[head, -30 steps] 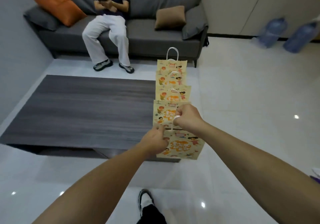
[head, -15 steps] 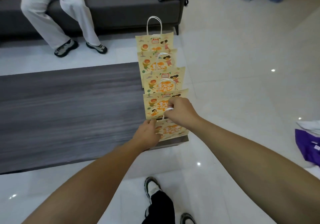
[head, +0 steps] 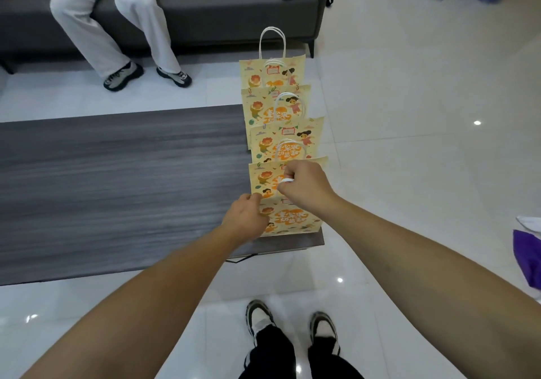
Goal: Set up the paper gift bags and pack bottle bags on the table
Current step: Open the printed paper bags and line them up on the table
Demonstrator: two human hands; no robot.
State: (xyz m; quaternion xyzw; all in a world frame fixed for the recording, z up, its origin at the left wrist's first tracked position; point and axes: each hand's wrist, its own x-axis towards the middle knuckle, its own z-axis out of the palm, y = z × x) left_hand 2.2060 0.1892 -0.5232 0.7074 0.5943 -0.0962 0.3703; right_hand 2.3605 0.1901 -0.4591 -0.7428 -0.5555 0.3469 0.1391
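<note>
settling bag: nearest bag [head: 288,217] now lower, standing on the surface [head: 117,179]
right hand [head: 304,184]: still pinching its white handle [head: 285,180]
left hand [head: 244,217]: still gripping its left edge
row: fifth bag placed

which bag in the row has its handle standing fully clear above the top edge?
The farthest bag, nearest the sofa; the others' handles overlap the bag behind.

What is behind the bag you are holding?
Behind the nearest bag four more gift bags stand in a row along the table edge. Each hides the lower part of the next.
</note>
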